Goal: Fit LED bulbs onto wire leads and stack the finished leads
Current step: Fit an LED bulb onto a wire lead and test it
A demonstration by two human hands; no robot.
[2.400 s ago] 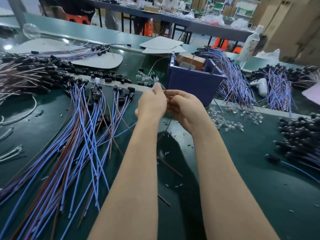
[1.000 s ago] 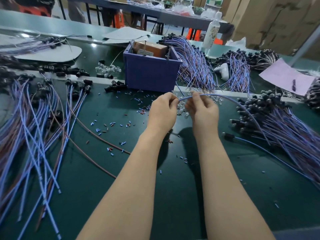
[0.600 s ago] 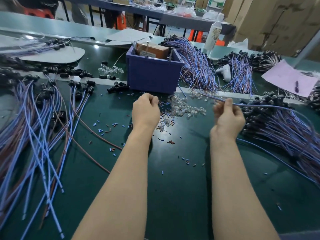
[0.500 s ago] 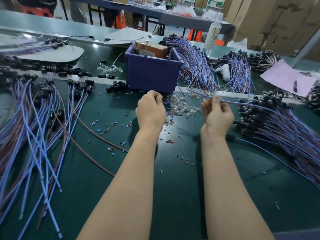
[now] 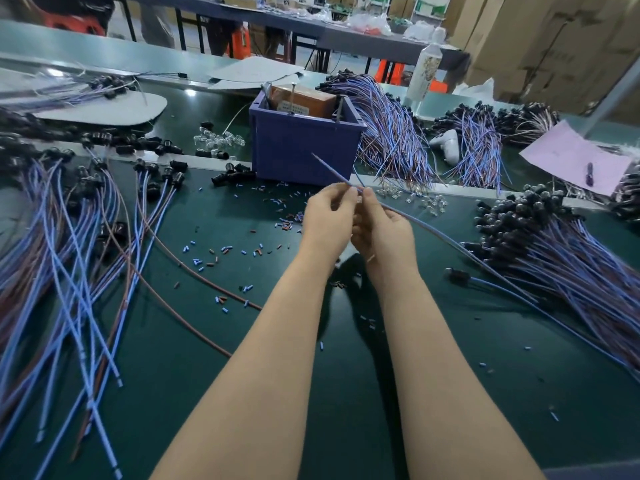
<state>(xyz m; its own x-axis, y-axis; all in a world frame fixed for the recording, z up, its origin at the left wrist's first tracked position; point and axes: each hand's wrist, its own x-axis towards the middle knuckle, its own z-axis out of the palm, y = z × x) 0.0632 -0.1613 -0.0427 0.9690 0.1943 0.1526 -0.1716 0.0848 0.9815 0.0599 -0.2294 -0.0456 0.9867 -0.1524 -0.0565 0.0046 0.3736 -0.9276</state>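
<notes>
Your left fingers (image 5: 347,195) and right fingers (image 5: 369,197) pinch one wire lead (image 5: 329,168) between them. Its tip pokes up in front of the purple bin (image 5: 304,150) and its tail trails right over the surface (image 5: 346,393). Half a second ago your hands were apart and only the right one held it. Clear LED bulbs (image 5: 431,204) lie just beyond, the finished leads pile (image 5: 561,258) is to the right, and loose leads (image 5: 69,258) are to the left.

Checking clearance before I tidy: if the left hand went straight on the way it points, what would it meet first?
Probably the front wall of the blue bin, beyond the wire lead the left hand pinches; depth is hard to judge.
</notes>
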